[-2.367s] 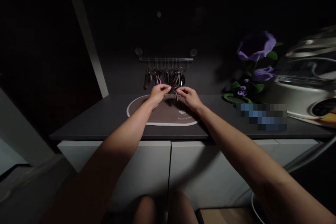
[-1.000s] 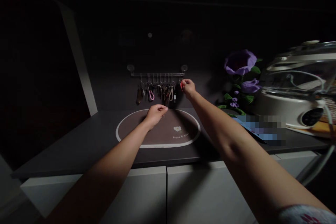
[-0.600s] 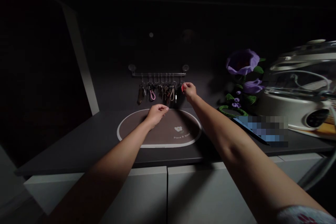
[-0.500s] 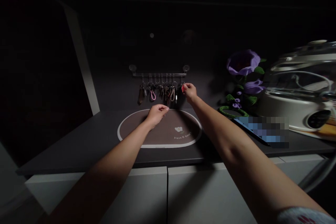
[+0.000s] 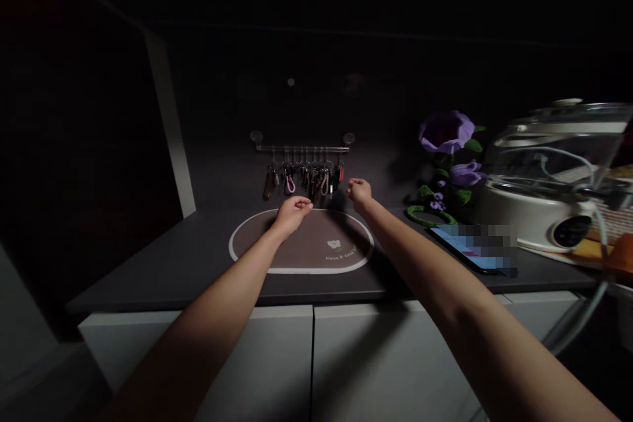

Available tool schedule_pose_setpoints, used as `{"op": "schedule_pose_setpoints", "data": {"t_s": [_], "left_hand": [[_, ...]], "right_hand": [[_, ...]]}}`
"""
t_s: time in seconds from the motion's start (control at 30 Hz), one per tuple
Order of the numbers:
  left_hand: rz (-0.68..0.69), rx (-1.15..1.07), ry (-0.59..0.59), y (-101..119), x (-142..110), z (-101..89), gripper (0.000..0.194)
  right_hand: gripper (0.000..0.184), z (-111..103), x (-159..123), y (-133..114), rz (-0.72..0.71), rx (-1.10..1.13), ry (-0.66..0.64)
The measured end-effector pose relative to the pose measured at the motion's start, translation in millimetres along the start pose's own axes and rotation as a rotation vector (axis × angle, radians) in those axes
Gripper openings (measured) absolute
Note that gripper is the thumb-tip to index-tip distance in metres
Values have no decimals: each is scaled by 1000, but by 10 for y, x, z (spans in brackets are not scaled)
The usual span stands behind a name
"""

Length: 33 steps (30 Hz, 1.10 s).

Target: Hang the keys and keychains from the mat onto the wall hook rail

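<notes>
Several bunches of keys (image 5: 305, 177) hang in a row from a clear rail (image 5: 302, 148) on the dark wall. Among them are a brown key holder (image 5: 269, 183), a pink loop (image 5: 290, 184) and a braided loop (image 5: 325, 183). At the rail's right end hangs a red tag (image 5: 341, 174). My right hand (image 5: 360, 192) is just right of and below that tag, apart from it, its fingers loosely bent with a small gap at the tips. Over the brown mat (image 5: 257, 237), my left hand (image 5: 293, 215) has thumb and fingers pinched together; anything inside is hidden.
Purple artificial flowers (image 5: 448, 132) with a green ring base (image 5: 430, 215) stand to the right. A tablet-like device (image 5: 459, 250), partly pixelated, lies before them. Farther right is a white appliance with a clear cover (image 5: 524, 214). White cabinet fronts (image 5: 366, 349) lie below the dark countertop (image 5: 163, 264).
My right hand has let go of the red tag, which now hangs at the rail's right end, and has drawn down and back. My left hand stays pinched over the mat. The view has shifted slightly.
</notes>
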State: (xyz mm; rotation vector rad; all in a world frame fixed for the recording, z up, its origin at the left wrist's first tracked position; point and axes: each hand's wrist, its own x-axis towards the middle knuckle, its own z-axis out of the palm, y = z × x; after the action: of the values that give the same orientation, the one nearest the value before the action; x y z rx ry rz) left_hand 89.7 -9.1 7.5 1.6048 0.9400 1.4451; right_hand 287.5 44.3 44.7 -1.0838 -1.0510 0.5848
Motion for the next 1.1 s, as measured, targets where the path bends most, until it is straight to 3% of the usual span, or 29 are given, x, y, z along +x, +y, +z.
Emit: {"op": "schedule_pose_setpoints", "data": {"t_s": [0.13, 0.2, 0.3, 0.4, 0.5, 0.7, 1.1], "left_hand": [[0, -3, 49, 170, 17, -51, 44], [26, 12, 35, 294, 7, -108, 63], [194, 92, -42, 486, -115, -256, 86], [331, 199, -126, 611, -393, -429, 97], [351, 276, -185, 617, -725, -562, 100], [228, 293, -168, 391, -1083, -702, 104], [171, 207, -178, 258, -1047, -737, 109]], "right_hand": [[17, 16, -502, -144, 131, 73, -14], [32, 22, -758, -237, 66, 86, -89], [64, -13, -1104, -370, -116, 84, -249], [85, -111, -1381, -453, -250, 37, -387], [96, -247, -1582, -452, -310, -51, -524], [104, -442, -1775, -330, -336, -154, -634], [99, -443, -1782, -306, -271, -134, -629]]}}
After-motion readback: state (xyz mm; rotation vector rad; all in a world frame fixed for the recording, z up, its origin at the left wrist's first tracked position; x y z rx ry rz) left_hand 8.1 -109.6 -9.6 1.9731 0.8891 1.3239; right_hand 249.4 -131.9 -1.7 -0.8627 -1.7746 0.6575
